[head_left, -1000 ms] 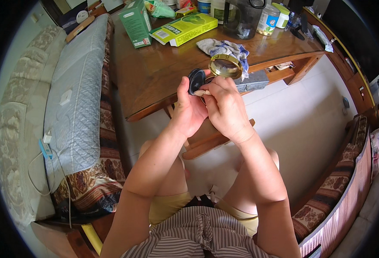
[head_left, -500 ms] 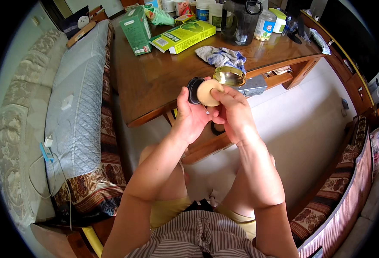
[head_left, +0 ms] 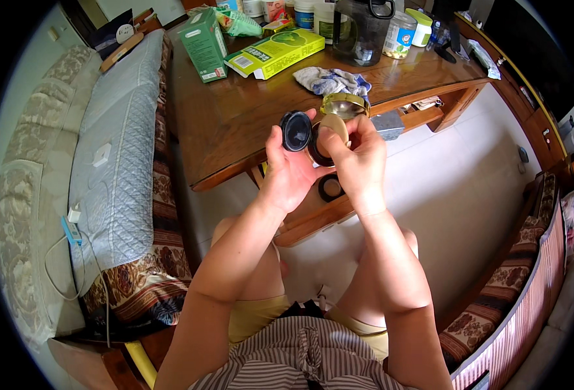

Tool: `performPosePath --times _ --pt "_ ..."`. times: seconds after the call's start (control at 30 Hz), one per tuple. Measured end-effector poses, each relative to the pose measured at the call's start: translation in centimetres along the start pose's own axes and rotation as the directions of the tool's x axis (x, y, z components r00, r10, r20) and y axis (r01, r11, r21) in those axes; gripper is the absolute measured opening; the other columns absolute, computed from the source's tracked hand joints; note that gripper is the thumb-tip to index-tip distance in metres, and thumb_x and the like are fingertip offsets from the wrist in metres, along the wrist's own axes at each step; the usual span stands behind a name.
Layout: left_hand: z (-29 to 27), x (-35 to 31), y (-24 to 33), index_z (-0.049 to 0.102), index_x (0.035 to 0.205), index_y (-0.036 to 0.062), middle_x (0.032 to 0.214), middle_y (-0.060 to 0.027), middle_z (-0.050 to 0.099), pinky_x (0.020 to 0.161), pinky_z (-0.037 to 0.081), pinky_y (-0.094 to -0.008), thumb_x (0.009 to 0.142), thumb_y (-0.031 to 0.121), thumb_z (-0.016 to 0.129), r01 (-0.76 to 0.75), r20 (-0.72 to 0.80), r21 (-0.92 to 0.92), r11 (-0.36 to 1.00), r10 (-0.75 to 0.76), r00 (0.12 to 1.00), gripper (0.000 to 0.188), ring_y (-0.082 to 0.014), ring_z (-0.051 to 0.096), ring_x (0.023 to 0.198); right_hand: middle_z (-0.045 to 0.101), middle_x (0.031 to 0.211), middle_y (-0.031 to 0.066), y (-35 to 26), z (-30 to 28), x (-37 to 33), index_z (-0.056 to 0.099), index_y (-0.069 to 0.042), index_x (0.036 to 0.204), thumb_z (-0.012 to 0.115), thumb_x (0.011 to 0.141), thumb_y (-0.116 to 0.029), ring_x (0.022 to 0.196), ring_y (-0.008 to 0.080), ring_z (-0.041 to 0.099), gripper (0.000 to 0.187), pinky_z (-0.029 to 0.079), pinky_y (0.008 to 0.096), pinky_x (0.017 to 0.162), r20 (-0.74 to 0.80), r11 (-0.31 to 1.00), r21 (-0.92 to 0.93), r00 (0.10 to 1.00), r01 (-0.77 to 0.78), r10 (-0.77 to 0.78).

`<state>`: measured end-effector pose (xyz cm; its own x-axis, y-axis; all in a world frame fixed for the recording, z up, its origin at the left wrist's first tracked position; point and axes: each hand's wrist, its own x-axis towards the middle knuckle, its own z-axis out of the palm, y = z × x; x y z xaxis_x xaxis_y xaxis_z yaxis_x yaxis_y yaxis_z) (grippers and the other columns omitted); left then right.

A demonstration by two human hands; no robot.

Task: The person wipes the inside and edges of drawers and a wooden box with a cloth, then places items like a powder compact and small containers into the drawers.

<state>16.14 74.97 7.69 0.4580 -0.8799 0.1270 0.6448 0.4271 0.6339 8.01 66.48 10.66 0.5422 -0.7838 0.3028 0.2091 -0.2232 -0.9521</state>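
My left hand (head_left: 285, 177) is closed around a cushion compact (head_left: 315, 153), holding it above the near edge of the table. The compact's round black inner lid (head_left: 296, 131) stands flipped up on the left. Its gold mirrored lid (head_left: 345, 104) is raised on the far side. Between thumb and fingers, my right hand (head_left: 363, 170) pinches a round beige powder puff (head_left: 335, 127), tilted on edge over the compact's right part. The puff and my right thumb hide much of the compact's inside, and I cannot tell whether the puff touches it.
Beyond my hands a crumpled cloth (head_left: 332, 80) lies on the brown wooden table (head_left: 235, 130). Farther back are a green box (head_left: 203, 47), a yellow-green box (head_left: 277, 53), a dark pitcher (head_left: 360, 32) and several tubs. A quilt-covered sofa (head_left: 118, 143) stands on the left.
The puff has turned from facing me to nearly edge-on and moved right, toward the compact. The black inner lid now shows more fully.
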Motion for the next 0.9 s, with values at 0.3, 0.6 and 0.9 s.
performPosePath --times 0.3,0.6,0.9 --pt "-0.8 -0.1 -1.2 0.039 0.135 0.0111 0.132 -0.0047 0.047 0.105 0.033 -0.0363 0.084 0.067 0.046 -0.024 -0.062 0.089 0.996 0.029 0.998 0.075 -0.0191 0.044 0.123 0.061 0.068 0.0070 -0.3 2.4 -0.6 0.054 0.000 0.079 0.073 0.078 -0.009 0.060 0.0096 0.054 0.020 0.045 0.0255 0.054 -0.082 0.995 0.083 0.995 -0.053 0.060" --pt "-0.3 0.0 -0.1 0.042 0.133 0.0104 0.133 -0.0060 0.047 0.106 0.034 -0.0374 0.085 0.068 0.044 0.016 -0.067 -0.054 0.998 -0.019 0.998 0.075 -0.0202 0.042 0.126 0.065 0.081 0.0050 -0.2 2.3 -0.6 0.059 0.001 0.097 0.071 0.080 -0.004 0.072 0.0073 0.059 0.021 0.049 0.0226 0.062 0.091 0.956 0.291 0.996 -0.040 0.014" --pt "-0.1 -0.2 0.5 0.041 0.134 0.0192 0.138 -0.0033 0.042 0.103 0.034 -0.0475 0.085 0.072 0.035 0.044 0.036 -0.060 0.997 -0.042 0.998 0.072 -0.0226 0.041 0.128 0.062 0.097 0.0116 -0.2 0.8 0.1 0.067 -0.004 0.095 0.062 0.076 0.003 0.086 0.0291 0.061 0.021 0.050 0.0337 0.075 0.105 0.811 -0.339 0.876 0.476 -0.470"
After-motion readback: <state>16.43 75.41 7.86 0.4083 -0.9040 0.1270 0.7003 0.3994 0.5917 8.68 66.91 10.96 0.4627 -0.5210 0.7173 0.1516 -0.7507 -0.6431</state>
